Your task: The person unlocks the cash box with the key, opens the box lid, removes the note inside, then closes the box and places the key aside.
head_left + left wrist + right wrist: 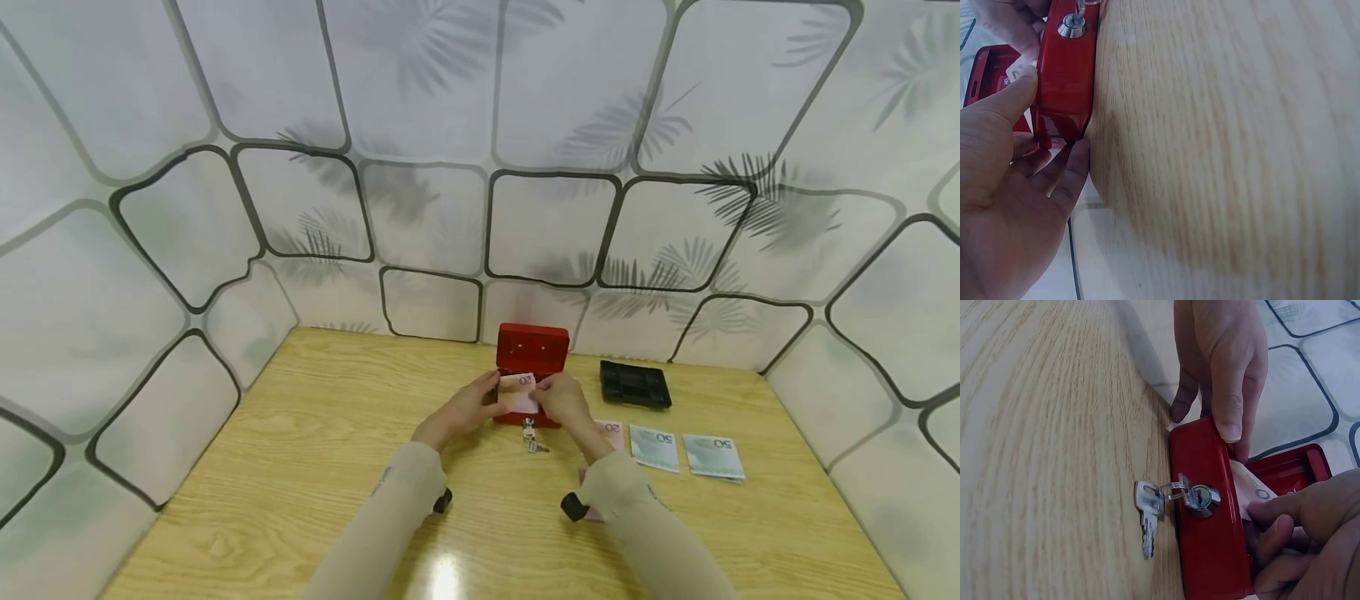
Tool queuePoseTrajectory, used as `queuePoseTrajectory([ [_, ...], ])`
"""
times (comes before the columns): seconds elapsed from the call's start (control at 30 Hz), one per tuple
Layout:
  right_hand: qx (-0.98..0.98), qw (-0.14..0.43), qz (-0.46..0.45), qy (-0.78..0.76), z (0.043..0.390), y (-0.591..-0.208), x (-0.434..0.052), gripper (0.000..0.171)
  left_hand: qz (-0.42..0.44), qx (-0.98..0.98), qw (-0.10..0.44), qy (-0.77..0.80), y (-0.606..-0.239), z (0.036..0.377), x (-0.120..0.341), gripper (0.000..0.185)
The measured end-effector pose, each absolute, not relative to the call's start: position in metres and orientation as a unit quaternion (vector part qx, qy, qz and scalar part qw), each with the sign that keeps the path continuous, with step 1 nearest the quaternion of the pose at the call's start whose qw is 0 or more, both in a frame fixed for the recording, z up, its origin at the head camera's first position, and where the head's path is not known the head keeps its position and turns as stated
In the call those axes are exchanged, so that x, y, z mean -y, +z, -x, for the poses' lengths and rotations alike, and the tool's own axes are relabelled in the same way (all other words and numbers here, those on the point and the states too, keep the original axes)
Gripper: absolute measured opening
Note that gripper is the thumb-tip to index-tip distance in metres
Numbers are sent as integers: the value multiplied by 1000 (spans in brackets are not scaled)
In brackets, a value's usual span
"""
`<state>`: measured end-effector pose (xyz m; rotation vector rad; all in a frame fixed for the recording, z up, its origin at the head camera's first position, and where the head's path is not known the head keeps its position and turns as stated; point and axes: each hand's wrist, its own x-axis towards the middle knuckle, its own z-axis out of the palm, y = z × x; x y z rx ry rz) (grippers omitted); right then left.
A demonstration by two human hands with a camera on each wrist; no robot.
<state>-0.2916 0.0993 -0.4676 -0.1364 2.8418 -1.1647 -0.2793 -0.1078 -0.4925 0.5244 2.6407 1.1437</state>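
Observation:
A red cash box (1207, 562) stands on the table with its lid (532, 347) raised at the back. My left hand (463, 410) holds the box's left end, thumb at the upper edge and fingers against the end wall. Over the open box, my right hand (565, 402) pinches a pinkish 20 banknote (517, 393) at its right side. From the right wrist the note reaches down inside the front wall, its lower part hidden. A key (1149, 512) hangs by a ring from the front lock (1202, 499), where another key is inserted.
To the right of the box lies a black compartment tray (635, 384). Nearer are a pink 20 note (611, 433) and two lots of green 50 notes (655, 448). More pink paper (592, 515) shows partly under the right sleeve. A patterned fabric wall (435, 304) rises behind the table (315, 450).

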Motion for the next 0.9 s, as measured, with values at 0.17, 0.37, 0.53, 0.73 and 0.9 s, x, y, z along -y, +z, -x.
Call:
queuePoseTrajectory([
  [0.17,-915,20,32,-402,291,-467,-100,19,-173,-898,108,389,-493,279,107,73],
  [0.37,-913,3,33,-406,292,-466,-105,20,-165,-897,112,394,-493,280,107,74],
  [0.53,-904,-9,37,-425,292,-462,-110,24,-163,-893,112,403,-494,280,107,76],
  [0.73,-884,-7,22,-467,288,-449,-113,20,-170,-896,106,397,-496,282,107,76],
  [0.9,-859,11,7,-512,282,-437,-119,20,-167,-895,105,400,-495,281,106,75],
])
